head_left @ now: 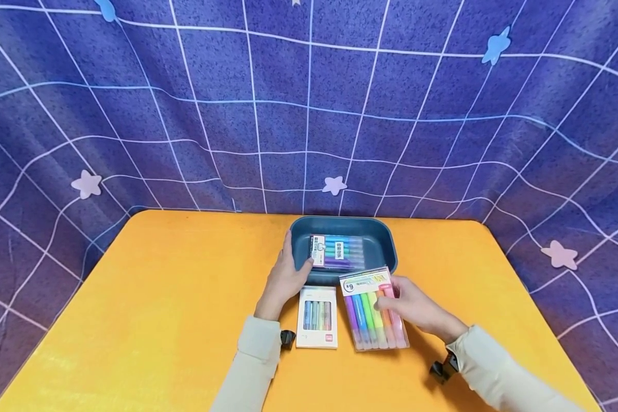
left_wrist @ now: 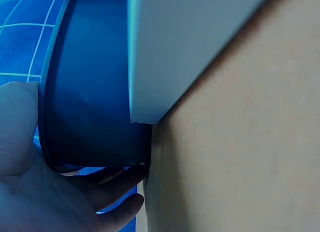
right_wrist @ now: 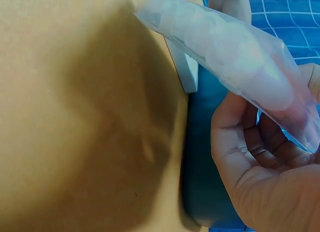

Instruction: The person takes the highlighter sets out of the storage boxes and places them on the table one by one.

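Note:
A dark teal plastic bin (head_left: pixel 342 222) stands at the table's far edge. My left hand (head_left: pixel 283 280) holds its left side, thumb over the rim and fingers along the outer wall, as the left wrist view shows. Inside the bin lies a clear pack of blue to purple pens (head_left: pixel 337 252). My right hand (head_left: pixel 414 303) grips a clear pack of highlighters (head_left: pixel 373 315) in rainbow colours, thumb across its front. In the right wrist view the pack (right_wrist: pixel 220 46) is tilted above the table. Between my hands, a white box of pens (head_left: pixel 316 337) lies against the bin's front.
The yellow table (head_left: pixel 159 309) extends to both sides. Behind it hangs a blue-purple curtain (head_left: pixel 288 126) with white grid lines and stars. Each wrist wears a small black camera, the left camera (head_left: pixel 287 339) close beside the white box.

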A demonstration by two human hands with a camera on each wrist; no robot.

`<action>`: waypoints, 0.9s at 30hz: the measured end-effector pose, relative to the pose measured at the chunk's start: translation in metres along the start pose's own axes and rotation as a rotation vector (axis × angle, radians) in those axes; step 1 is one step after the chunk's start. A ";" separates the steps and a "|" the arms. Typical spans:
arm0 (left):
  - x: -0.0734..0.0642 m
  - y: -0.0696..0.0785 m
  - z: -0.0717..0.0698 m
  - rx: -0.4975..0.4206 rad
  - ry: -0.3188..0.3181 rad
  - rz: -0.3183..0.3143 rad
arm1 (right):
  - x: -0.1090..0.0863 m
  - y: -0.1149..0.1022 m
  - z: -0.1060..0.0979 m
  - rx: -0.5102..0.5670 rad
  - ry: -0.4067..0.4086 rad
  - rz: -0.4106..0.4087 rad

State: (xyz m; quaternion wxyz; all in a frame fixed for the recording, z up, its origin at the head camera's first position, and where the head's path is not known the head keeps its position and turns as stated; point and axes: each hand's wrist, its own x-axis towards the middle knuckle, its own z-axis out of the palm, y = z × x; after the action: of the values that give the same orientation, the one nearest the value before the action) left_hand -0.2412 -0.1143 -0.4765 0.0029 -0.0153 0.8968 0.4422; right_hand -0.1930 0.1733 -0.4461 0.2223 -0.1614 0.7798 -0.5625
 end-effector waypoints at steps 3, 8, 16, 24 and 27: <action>0.000 -0.001 0.001 0.000 0.001 -0.002 | 0.000 0.003 0.002 0.021 -0.004 0.001; 0.000 0.000 0.002 -0.006 0.006 -0.005 | -0.003 0.007 0.007 0.029 0.003 0.017; -0.001 0.000 0.002 -0.006 0.006 -0.006 | -0.009 0.011 0.013 0.083 -0.003 0.049; -0.001 0.001 0.000 -0.011 0.006 0.003 | -0.009 0.019 0.016 0.169 0.000 0.040; -0.001 0.002 0.001 -0.022 0.007 0.001 | -0.009 0.021 0.017 0.206 0.003 0.033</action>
State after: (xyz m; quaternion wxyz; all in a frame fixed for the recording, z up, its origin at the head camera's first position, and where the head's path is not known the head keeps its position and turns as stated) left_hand -0.2407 -0.1128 -0.4757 -0.0006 -0.0162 0.8919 0.4519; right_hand -0.1768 0.1708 -0.4690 0.2456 -0.1239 0.7206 -0.6364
